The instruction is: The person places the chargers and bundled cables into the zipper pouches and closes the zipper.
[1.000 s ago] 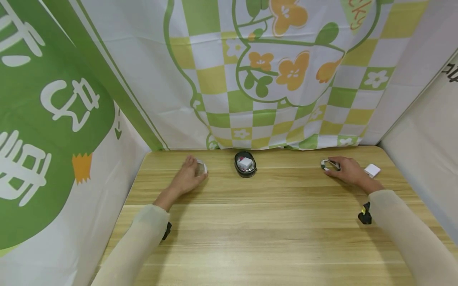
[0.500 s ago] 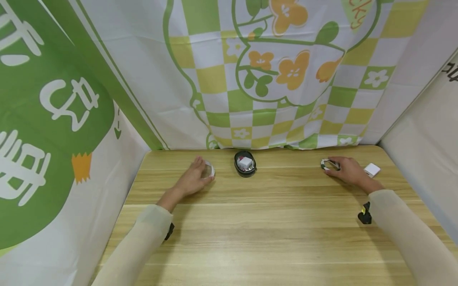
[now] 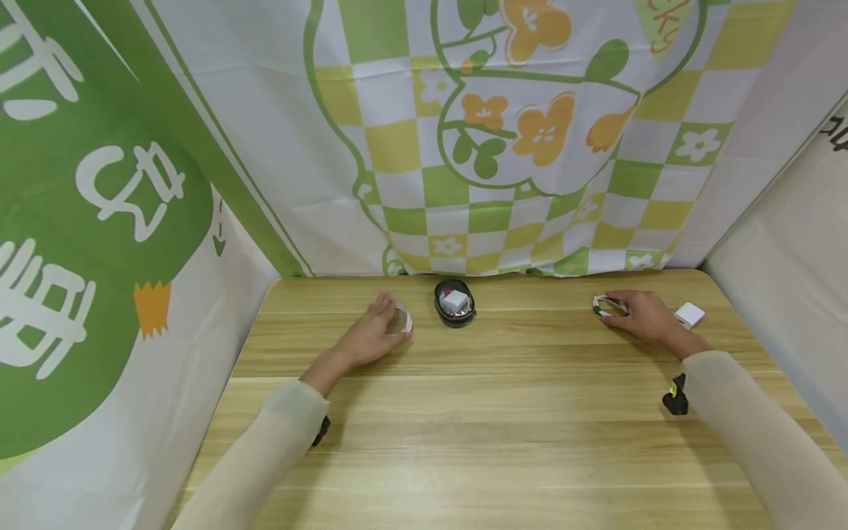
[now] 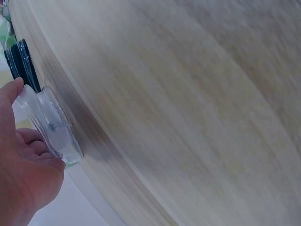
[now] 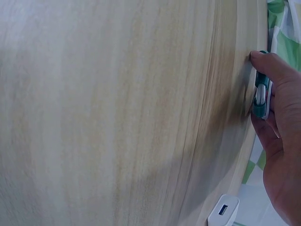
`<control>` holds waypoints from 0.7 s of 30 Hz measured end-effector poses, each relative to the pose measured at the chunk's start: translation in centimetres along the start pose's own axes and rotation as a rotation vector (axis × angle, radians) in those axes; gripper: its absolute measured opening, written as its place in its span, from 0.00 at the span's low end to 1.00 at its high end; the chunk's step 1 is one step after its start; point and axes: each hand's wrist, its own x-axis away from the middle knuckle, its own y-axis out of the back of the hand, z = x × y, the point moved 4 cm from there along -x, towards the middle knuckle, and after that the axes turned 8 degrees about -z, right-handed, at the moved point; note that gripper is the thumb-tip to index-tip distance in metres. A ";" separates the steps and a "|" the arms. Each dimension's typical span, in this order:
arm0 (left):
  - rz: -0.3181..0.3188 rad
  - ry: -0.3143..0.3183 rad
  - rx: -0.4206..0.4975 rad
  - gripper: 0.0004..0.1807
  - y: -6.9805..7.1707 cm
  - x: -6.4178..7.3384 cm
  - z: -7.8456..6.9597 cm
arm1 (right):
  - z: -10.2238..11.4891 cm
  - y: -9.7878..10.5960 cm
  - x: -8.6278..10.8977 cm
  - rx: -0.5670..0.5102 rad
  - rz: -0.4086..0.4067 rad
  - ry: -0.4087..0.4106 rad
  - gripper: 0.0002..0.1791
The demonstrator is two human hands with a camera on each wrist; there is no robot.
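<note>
My left hand (image 3: 372,335) holds a clear, rounded plastic piece, perhaps a lid (image 4: 56,125), thumb on one side and fingers on the other. Just beyond it at the back of the table stands a small dark oval case (image 3: 440,315), also visible in the left wrist view. A white plug block (image 3: 455,300) sits in this case among smaller things. Over at the back right, my right hand (image 3: 644,315) grips a small coiled cable (image 5: 260,94) in white and dark green between thumb and fingers, close to the tabletop.
A white USB charger (image 3: 690,316) lies right of my right hand, its port visible in the right wrist view. The wooden table (image 3: 464,412) meets a patterned curtain (image 3: 530,228) at its back edge. Cloth walls flank both sides.
My left hand has slid rightward with the clear plastic piece, closer to the dark case. My right hand stays in place with the coiled cable.
</note>
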 end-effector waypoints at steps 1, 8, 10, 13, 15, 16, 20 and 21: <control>0.002 -0.002 0.001 0.49 -0.1 0.0 -0.1 | 0.0 0.0 0.0 0.001 -0.003 0.004 0.31; 0.012 -0.034 -0.027 0.49 -0.3 -0.1 -0.9 | 0.5 0.1 -0.2 0.001 0.010 -0.006 0.32; 0.011 -0.044 -0.037 0.49 -0.4 -0.1 -1.0 | 0.8 0.2 -0.3 -0.002 0.004 0.001 0.32; 0.010 -0.056 -0.042 0.49 -0.6 -0.1 -1.2 | 1.3 0.2 -0.5 -0.009 -0.015 0.027 0.32; 0.011 -0.066 -0.042 0.49 -0.6 -0.1 -1.5 | 1.5 0.1 -0.7 -0.012 -0.029 0.046 0.32; 0.011 -0.071 -0.041 0.49 -0.6 -0.1 -1.6 | 1.6 0.1 -0.8 -0.015 -0.033 0.055 0.32; 0.016 -0.088 -0.063 0.49 -0.6 -0.1 -2.1 | 2.0 0.0 -1.2 -0.018 -0.041 0.077 0.32; 0.016 -0.092 -0.075 0.50 -0.6 -0.1 -2.2 | 2.1 0.0 -1.2 -0.019 -0.039 0.079 0.32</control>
